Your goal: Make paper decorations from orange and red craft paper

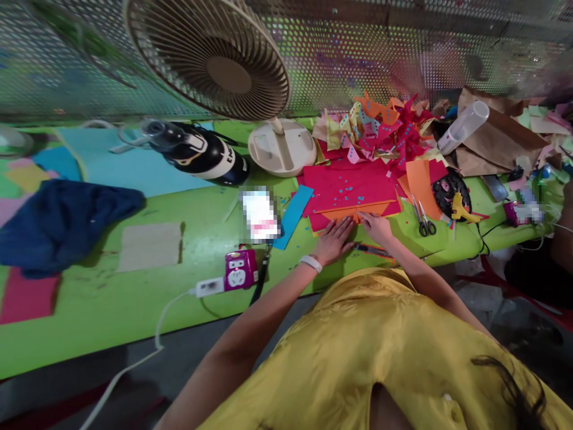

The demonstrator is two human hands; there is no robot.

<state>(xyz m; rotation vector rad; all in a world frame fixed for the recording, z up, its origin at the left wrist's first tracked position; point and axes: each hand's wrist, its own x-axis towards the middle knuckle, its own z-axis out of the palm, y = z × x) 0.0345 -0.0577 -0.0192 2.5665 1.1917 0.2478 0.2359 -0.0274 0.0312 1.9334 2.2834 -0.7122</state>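
My left hand [335, 240] lies flat with its fingers stretched over the near edge of a folded orange paper [331, 213], pressing it down. Close beside it, my right hand [376, 229] has its fingers drawn together in a pinch at the same paper's edge. Under the orange paper lie red sheets [329, 182], sprinkled with small blue paper bits [348, 190]. A dark craft knife [372, 250] rests by the table edge, just below my hands. Black-handled scissors [425, 226] lie right of my right hand.
Behind the sheets is a heap of cut paper [373, 128]. A fan [282, 149], black bottle [210, 156], phone [260, 215], blue paper strip [293, 218] and purple socket block [240, 270] stand or lie leftward. A yellow glue gun [463, 209] lies right.
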